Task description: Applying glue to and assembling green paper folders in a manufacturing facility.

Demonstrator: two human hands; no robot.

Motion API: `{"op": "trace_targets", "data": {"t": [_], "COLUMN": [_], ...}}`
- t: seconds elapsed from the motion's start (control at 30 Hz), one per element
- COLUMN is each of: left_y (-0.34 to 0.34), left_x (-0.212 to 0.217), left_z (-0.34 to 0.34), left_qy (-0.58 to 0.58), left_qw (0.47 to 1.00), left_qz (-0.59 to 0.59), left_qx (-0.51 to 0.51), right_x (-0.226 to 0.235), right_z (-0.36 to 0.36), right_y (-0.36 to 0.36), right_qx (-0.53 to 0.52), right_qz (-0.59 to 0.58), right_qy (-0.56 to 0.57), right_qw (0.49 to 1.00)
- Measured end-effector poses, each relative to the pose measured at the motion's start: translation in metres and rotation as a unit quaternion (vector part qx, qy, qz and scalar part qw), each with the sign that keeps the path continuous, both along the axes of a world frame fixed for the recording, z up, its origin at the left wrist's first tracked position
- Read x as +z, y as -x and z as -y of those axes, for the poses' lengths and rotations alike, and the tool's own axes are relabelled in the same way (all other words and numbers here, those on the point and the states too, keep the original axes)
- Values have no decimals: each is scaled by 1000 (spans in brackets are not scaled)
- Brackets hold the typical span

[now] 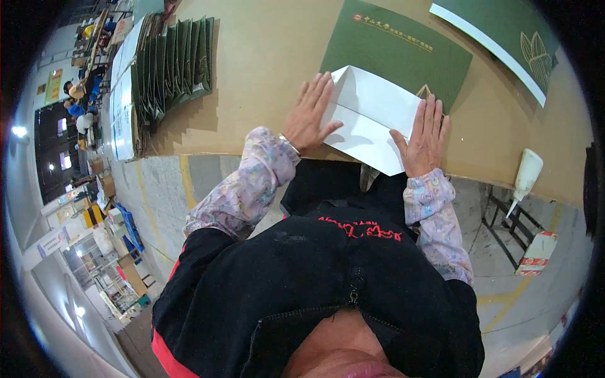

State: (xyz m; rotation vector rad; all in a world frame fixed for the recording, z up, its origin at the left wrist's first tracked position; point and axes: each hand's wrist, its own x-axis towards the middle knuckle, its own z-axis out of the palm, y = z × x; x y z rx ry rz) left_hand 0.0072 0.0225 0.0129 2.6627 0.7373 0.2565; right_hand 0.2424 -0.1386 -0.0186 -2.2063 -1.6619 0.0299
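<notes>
A flat green paper sheet with a white folded flap (372,113) lies on the brown cardboard-covered table (265,69) in front of me. My left hand (310,114) lies flat with fingers spread on the left edge of the white flap. My right hand (425,135) presses palm down on the flap's right side. Both hands hold the fold against the table. My floral sleeves come up from the lower edge.
A stack of folded green pieces (173,63) stands at the table's left. Another green and white sheet (504,38) lies at the far right. A white glue bottle (524,176) hangs over the table's near right edge. Shelves and boxes stand on the floor at left.
</notes>
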Motion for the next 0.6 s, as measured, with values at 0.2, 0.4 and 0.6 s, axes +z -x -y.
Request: {"op": "trace_targets", "data": {"t": [0.2, 0.4, 0.6], "left_y": [-8, 38, 37], "left_x": [-2, -12, -9], "left_z": [18, 37, 42], "left_qy": [-54, -23, -2], "left_qw": [994, 999, 998], "left_qz": [-87, -29, 33], "left_qx": [28, 13, 52], "right_x": [-2, 0, 46], "right_z": [3, 0, -48], "right_y": [1, 0, 33], "right_qx": [12, 9, 171], "right_qz": [32, 45, 56], "right_qy": [13, 61, 21], "right_qw": [999, 997, 983]}}
